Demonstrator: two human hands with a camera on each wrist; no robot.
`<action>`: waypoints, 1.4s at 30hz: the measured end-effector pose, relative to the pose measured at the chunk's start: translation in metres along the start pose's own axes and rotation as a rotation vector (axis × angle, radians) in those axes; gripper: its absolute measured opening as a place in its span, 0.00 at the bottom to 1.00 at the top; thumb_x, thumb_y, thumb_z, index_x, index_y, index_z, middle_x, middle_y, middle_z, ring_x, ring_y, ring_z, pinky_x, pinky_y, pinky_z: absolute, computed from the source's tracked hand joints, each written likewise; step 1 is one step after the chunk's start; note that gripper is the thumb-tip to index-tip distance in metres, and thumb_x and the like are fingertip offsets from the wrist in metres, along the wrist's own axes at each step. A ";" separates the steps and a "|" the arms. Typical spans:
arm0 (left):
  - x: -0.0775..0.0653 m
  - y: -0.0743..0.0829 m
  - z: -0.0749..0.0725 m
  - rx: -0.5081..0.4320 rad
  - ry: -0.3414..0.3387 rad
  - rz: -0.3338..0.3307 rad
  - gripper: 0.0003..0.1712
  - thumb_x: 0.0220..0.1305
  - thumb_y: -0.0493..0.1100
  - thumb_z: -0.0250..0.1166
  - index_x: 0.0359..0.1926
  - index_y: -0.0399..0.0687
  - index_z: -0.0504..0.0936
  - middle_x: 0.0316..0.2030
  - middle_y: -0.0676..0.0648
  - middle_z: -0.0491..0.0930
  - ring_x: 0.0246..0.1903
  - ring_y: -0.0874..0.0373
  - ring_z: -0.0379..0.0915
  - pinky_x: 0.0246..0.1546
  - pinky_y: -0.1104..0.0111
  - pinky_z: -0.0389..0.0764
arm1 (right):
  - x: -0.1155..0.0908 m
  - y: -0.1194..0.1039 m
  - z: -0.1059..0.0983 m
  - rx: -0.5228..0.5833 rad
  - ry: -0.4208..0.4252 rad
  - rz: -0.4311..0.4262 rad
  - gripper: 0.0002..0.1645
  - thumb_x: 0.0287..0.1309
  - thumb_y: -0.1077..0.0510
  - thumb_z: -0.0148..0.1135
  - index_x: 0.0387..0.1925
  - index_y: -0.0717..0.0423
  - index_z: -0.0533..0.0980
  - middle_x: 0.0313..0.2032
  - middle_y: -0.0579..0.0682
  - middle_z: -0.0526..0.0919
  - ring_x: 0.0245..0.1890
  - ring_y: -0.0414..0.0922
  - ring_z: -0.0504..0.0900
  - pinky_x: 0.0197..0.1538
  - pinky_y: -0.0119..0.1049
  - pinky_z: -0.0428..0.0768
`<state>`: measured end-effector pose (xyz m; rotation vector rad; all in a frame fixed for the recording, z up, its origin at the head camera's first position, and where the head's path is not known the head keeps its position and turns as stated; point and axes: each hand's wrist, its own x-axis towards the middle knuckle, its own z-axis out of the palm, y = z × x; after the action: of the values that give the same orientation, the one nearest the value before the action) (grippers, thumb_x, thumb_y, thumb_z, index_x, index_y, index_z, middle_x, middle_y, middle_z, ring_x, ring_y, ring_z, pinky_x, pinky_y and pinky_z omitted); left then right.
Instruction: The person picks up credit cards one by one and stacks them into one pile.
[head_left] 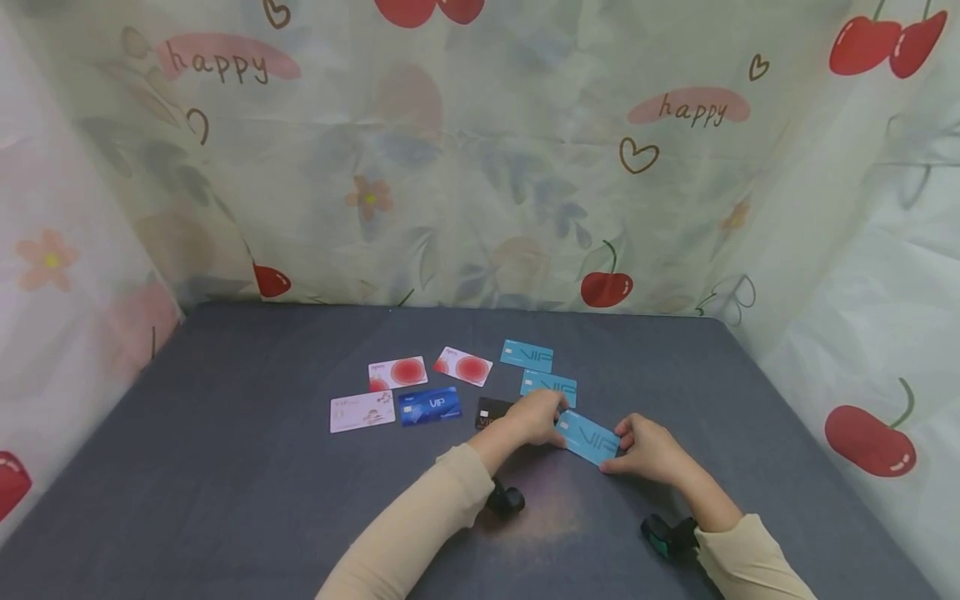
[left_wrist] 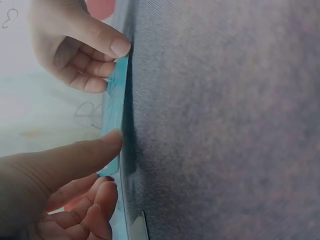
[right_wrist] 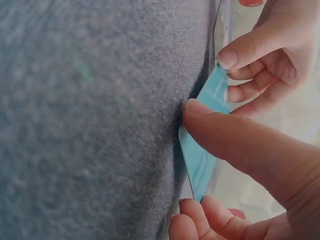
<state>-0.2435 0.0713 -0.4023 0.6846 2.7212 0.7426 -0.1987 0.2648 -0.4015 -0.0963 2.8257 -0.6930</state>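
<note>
A light blue VIP card (head_left: 587,437) is held between both hands just over the dark tabletop, slightly tilted. The left hand (head_left: 534,418) grips its left end, thumb at the near edge in the left wrist view. The right hand (head_left: 651,450) grips the opposite end, with its thumb (right_wrist: 225,135) along the near edge in the right wrist view. Beyond the left hand lie two more light blue VIP cards (head_left: 527,355), the nearer one partly covered by that hand. A black card (head_left: 491,411) lies beside the left wrist, also partly covered.
To the left lie a dark blue VIP card (head_left: 430,407), a pale pink card (head_left: 362,412) and two white cards with red circles, one farther left (head_left: 397,372) and one farther right (head_left: 463,367). A patterned cloth (head_left: 480,208) hangs behind the dark table (head_left: 247,500).
</note>
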 end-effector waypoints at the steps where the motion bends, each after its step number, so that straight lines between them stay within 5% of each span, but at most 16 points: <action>1: 0.000 0.000 0.000 -0.009 0.005 0.002 0.31 0.49 0.43 0.73 0.55 0.45 0.75 0.37 0.50 0.77 0.34 0.60 0.70 0.37 0.72 0.73 | 0.000 0.000 -0.001 0.002 -0.002 0.004 0.34 0.37 0.51 0.76 0.41 0.65 0.69 0.34 0.56 0.77 0.32 0.45 0.74 0.35 0.39 0.75; 8: 0.001 -0.003 -0.003 -0.107 0.040 0.049 0.32 0.47 0.40 0.73 0.55 0.44 0.75 0.38 0.49 0.77 0.33 0.62 0.68 0.34 0.75 0.70 | -0.003 -0.005 -0.007 0.022 0.003 0.018 0.36 0.37 0.53 0.76 0.44 0.67 0.67 0.37 0.59 0.77 0.32 0.45 0.76 0.35 0.39 0.76; 17: -0.001 -0.014 -0.009 -0.429 0.026 0.089 0.32 0.48 0.33 0.71 0.56 0.39 0.74 0.41 0.42 0.76 0.39 0.54 0.80 0.36 0.73 0.77 | -0.002 -0.007 -0.010 0.047 0.057 -0.026 0.39 0.35 0.50 0.77 0.44 0.66 0.66 0.36 0.59 0.76 0.33 0.47 0.76 0.34 0.37 0.76; 42: -0.018 -0.034 -0.025 -0.402 0.103 0.113 0.33 0.48 0.33 0.71 0.58 0.37 0.72 0.44 0.39 0.77 0.37 0.53 0.79 0.38 0.71 0.80 | 0.002 -0.034 -0.009 0.042 0.121 -0.106 0.36 0.41 0.57 0.74 0.50 0.68 0.68 0.39 0.59 0.78 0.37 0.47 0.77 0.40 0.42 0.78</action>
<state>-0.2497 0.0260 -0.3975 0.7215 2.5157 1.3360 -0.2027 0.2382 -0.3788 -0.2057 2.9373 -0.8060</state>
